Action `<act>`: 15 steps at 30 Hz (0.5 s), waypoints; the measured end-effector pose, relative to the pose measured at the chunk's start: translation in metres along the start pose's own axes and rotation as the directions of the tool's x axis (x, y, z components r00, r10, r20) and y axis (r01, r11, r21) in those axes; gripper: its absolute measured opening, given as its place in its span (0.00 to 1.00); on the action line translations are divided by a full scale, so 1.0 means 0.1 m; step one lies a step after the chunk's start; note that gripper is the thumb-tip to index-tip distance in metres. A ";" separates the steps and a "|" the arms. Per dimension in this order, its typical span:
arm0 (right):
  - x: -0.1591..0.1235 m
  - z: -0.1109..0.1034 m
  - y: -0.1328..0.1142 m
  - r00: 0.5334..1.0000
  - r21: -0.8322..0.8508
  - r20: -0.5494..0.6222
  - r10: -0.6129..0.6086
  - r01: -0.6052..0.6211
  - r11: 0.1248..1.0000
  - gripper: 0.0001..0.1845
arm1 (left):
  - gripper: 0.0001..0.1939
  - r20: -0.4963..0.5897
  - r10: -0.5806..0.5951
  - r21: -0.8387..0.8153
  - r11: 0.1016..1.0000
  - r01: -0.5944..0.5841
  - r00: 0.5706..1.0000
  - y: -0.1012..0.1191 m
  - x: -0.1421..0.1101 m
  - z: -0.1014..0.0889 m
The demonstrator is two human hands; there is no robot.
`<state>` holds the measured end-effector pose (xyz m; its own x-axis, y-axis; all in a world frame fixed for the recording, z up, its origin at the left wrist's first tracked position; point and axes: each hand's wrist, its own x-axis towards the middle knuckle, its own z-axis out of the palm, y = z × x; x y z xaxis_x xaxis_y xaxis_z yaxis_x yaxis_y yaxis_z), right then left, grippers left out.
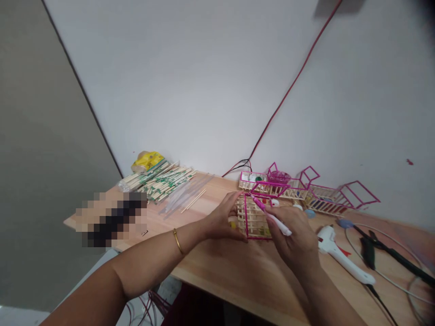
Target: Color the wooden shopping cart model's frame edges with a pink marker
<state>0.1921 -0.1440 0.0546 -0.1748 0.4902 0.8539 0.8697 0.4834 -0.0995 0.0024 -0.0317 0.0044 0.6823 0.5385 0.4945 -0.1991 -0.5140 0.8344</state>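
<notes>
My left hand (pixel 226 219) grips the left side of a small open-sided frame of wooden sticks (pixel 253 217). Pink paint covers its border sticks, while the lattice bars are bare wood. Closed round a white-handled paintbrush (pixel 277 224) with a pink front end, my right hand (pixel 297 237) is at the frame's right. The brush tip meets the frame's top edge; its bristles are too small to make out. Behind the frame stands a clear cup smeared with pink paint (pixel 279 177).
Stick racks with pink edges (pixel 326 199) line the wall, holding small paint pots. To the right lie a white glue gun (pixel 343 260), cables and a dark-handled tool (pixel 390 251). Packed chopsticks (pixel 170 183), clear glue sticks (pixel 185 194) and a yellow packet (pixel 147 160) are at the left.
</notes>
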 end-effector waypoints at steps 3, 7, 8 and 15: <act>-0.01 -0.01 0.02 1.000 -0.017 -0.010 0.019 -0.019 1.000 0.13 | 0.69 -0.010 -0.019 -0.025 1.000 0.019 1.000 -0.01 0.00 0.00; -0.01 -0.03 0.04 0.999 -0.045 -0.037 0.037 -0.038 0.998 0.10 | 0.69 -0.026 -0.045 -0.058 0.997 0.044 0.999 0.00 -0.01 -0.01; -0.01 -0.03 0.05 0.998 -0.054 -0.044 0.040 -0.042 0.998 0.10 | 0.68 -0.030 -0.052 -0.066 0.997 0.050 0.998 0.01 -0.01 -0.01; -0.02 -0.07 0.12 0.993 -0.115 -0.069 0.100 -0.107 0.988 0.09 | 0.67 -0.031 -0.095 -0.190 0.978 0.087 0.995 0.04 0.00 -0.03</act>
<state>0.2057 -0.1442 0.0549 -0.0549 0.4845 0.8731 0.9309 0.3411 -0.1307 -0.0005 -0.0321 0.0088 0.6762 0.6048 0.4206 -0.2687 -0.3291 0.9053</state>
